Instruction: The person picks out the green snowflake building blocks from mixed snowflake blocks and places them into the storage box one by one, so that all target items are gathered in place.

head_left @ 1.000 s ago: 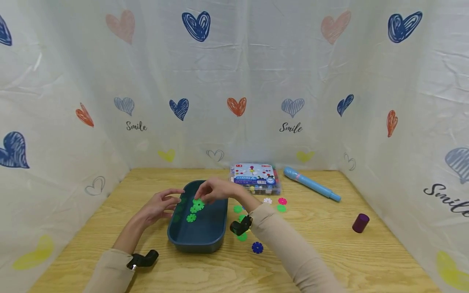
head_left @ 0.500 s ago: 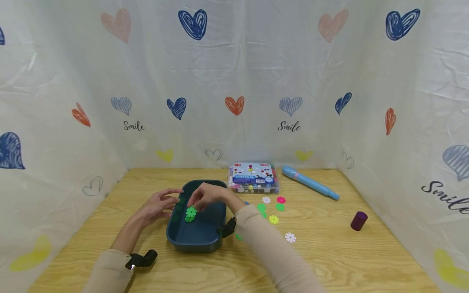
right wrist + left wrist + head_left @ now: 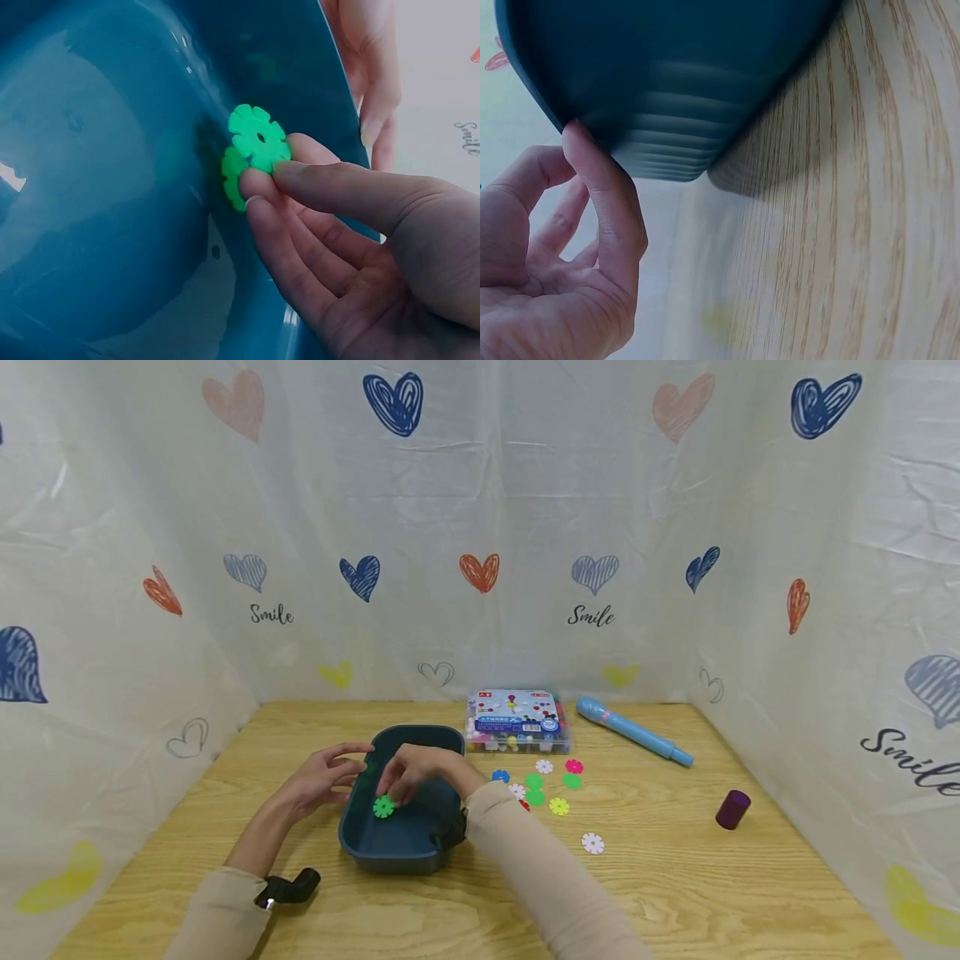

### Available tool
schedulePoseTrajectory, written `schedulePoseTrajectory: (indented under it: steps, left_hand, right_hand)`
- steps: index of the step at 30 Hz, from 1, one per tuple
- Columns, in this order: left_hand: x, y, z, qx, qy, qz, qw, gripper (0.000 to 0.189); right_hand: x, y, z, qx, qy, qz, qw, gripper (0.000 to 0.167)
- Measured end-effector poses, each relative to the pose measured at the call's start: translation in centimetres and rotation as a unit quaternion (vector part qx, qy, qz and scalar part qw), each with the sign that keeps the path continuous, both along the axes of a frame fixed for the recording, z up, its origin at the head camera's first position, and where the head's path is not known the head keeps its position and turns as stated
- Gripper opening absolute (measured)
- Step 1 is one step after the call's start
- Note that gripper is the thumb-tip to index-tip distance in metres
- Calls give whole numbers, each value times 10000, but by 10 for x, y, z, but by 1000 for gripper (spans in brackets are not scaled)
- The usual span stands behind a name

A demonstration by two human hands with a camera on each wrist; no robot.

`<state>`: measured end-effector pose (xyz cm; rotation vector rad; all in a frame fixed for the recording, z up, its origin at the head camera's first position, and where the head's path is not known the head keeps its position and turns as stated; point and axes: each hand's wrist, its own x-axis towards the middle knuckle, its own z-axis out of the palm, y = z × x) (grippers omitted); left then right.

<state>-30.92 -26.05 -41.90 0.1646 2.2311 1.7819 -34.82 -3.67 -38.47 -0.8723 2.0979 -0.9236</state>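
Low inside the dark blue plastic bin point(image 3: 408, 864), my right hand point(image 3: 411, 772) pinches a green snowflake disc point(image 3: 261, 140) between thumb and fingertips. The disc has a notched edge and a small centre hole. Close behind it, partly hidden by the fingers, a second green disc point(image 3: 233, 180) shows against the bin. My left hand point(image 3: 318, 783) stays at the bin's left side, fingers loosely bent. In the left wrist view, its fingertip point(image 3: 576, 136) touches the rim from outside.
Right of the bin lie loose snowflake discs, among them a yellow disc point(image 3: 559, 807), a white disc point(image 3: 592, 843) and a pink disc point(image 3: 573, 767). Behind them is a clear parts case point(image 3: 517, 722). A blue microphone-shaped tube point(image 3: 633, 733) and a purple cylinder point(image 3: 732, 810) stand farther right.
My right hand has moved down and left, lowering the green disc deeper into the bin. More discs on the table show beside the sleeve. The left hand holds its place.
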Motion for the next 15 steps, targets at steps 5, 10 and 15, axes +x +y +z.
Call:
schedulePoseTrajectory:
  steps: [5, 10, 15]
  left_hand:
    - [1, -1, 1, -29, 18, -17, 10000, 53]
    - [1, 0, 1, 0, 7, 1, 10000, 52]
    - [1, -1, 1, 10, 25, -37, 10000, 53]
  right_hand:
    - [1, -4, -1, 72, -225, 66, 9997, 17]
    - [1, -7, -2, 290, -306, 164, 9990, 16]
    - [2, -7, -3, 405, -299, 195, 9985, 15]
